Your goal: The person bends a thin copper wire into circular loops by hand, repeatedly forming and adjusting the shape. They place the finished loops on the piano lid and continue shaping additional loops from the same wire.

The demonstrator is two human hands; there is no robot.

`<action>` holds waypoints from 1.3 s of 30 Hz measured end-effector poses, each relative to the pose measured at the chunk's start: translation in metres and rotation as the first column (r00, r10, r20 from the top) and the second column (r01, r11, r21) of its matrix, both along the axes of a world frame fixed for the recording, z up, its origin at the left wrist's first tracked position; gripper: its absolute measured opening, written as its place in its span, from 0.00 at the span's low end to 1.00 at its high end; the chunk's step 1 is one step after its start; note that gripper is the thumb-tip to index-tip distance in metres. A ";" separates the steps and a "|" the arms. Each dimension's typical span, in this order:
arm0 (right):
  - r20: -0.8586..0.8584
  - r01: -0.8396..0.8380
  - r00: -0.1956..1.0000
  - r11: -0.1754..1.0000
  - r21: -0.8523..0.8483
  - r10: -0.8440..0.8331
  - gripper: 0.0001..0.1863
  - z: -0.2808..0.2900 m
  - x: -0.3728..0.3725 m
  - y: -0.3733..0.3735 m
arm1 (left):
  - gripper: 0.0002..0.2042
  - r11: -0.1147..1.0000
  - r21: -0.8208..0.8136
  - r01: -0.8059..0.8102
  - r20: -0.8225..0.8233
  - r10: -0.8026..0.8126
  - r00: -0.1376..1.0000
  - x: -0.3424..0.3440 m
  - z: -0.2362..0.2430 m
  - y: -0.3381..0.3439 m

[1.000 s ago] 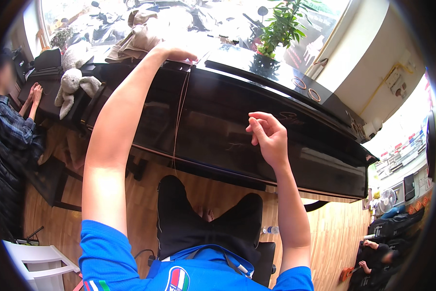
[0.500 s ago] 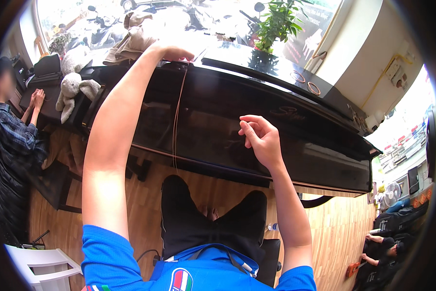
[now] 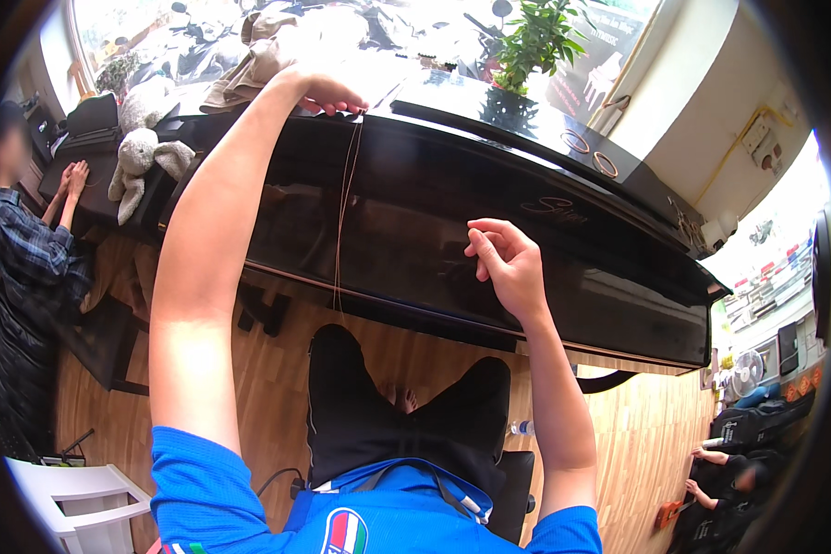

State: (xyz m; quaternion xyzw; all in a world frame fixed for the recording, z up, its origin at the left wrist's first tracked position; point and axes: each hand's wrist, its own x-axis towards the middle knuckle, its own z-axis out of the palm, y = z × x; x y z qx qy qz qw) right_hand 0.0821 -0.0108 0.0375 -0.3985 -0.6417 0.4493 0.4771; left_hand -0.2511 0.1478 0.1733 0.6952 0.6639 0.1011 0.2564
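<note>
My left hand [image 3: 334, 94] rests at the top edge of a black piano [image 3: 406, 212], its fingers stretched out with small gaps between them. Close to its fingertips, thin copper-coloured strings [image 3: 342, 222] hang over the edge and run down the glossy front toward my knees. My right hand [image 3: 510, 268] is raised in front of the piano, thumb and forefinger pressed together and the other fingers curled. Whether something thin lies in that pinch is too small to make out.
Two copper-coloured rings [image 3: 606, 164] and a potted plant [image 3: 535, 51] are on the piano top at the right. Beige cloth [image 3: 254, 65] lies beyond my left hand. At left are a grey plush toy [image 3: 140, 162] and a seated person [image 3: 32, 231]; a white chair [image 3: 83, 508] stands lower left.
My left hand's fingers have lifted and spread a little beside the top of the strings. My right hand has shifted slightly to the right, still pinched. The view has tilted slightly.
</note>
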 end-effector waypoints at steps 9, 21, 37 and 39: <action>-0.007 0.001 1.000 1.000 -0.008 -0.001 0.12 0.004 0.000 -0.001 | 0.10 1.000 -0.012 -0.018 0.137 0.019 0.990 -0.001 -0.004 -0.006; 0.006 -0.015 1.000 1.000 0.004 0.015 0.12 0.004 -0.001 -0.002 | 0.10 0.998 0.036 -0.048 0.127 0.043 0.991 -0.001 -0.008 -0.010; 0.000 -0.010 1.000 1.000 -0.007 0.010 0.12 -0.001 0.007 -0.004 | 0.10 0.998 0.012 -0.055 0.214 0.051 0.976 -0.002 -0.012 -0.006; -0.003 -0.011 1.000 1.000 -0.008 0.011 0.12 -0.001 0.008 -0.005 | 0.09 0.998 0.019 -0.056 0.216 0.050 0.975 -0.003 -0.013 -0.005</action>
